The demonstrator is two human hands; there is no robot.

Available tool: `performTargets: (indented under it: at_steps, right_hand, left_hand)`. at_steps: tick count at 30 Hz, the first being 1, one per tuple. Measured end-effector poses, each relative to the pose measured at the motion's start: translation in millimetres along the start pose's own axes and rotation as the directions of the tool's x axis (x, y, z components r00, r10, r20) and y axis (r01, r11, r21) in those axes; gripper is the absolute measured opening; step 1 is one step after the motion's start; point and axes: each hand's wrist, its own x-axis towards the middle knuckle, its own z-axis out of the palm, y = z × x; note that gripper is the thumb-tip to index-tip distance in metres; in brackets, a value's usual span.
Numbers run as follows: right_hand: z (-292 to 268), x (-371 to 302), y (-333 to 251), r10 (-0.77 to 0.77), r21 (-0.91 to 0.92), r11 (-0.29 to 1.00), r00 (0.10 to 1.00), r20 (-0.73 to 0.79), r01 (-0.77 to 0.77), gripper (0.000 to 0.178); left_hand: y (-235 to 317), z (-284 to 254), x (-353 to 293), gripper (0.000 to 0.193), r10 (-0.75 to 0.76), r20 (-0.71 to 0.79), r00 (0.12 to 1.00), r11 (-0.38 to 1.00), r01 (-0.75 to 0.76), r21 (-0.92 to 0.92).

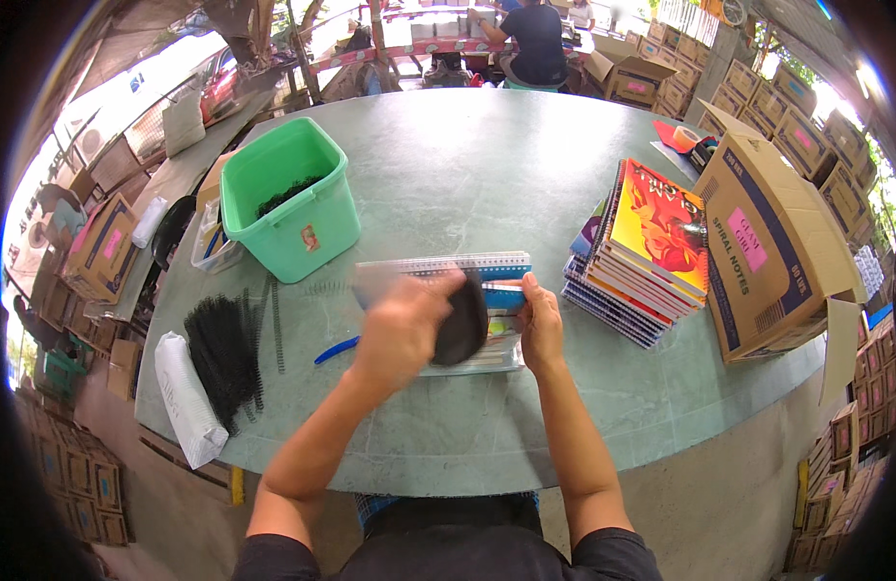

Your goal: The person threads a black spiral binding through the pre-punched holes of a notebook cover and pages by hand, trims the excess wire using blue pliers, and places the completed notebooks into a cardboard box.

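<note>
Notebook [504, 298] lies mid-frame; the right hand [542, 327] grips its right edge, likely for steadiness; blurred left hand's [401, 329] grip: cannot tell.

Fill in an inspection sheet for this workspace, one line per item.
Surface: grey-green table.
Job's things: notebook with holed edge; black coils to its left; notebook stack to its right.
Clutter: white packet beside the coils; slim blue thing; green bucket; open carton.
Left hand: over the notebook, blurred, grip unclear.
Right hand: at the notebook's right end, grip unclear.
Cables: nothing seen.
Surroundings: person beyond the table; stacked boxes behind the carton.
</note>
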Motion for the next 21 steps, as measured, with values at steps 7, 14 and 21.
performTargets:
  at_steps: [7, 14, 21]
  right_hand:
    - [7.4, -6.6, -13.5, -0.007, -0.044, 0.999, 1.000, -0.018, 0.006, 0.046]
    - [-8.6, -4.0, -2.4, -0.018, -0.128, 0.991, 0.996, 0.087, 0.029, 0.038]
    - [-9.4, -3.7, -4.8, -0.174, -0.019, 0.983, 0.955, 0.239, 0.184, 0.016]
  left_hand:
    - [16.6, 5.7, 8.5, 0.031, -0.041, 0.073, 0.996, 0.999, 0.041, 0.004]
    - [13.3, 37.2, -15.7, 0.031, -0.163, 0.395, 0.904, 0.970, 0.220, -0.103]
    - [24.1, 33.7, -20.5, 0.023, 0.150, 0.005, 0.989, 0.972, -0.149, 0.182]
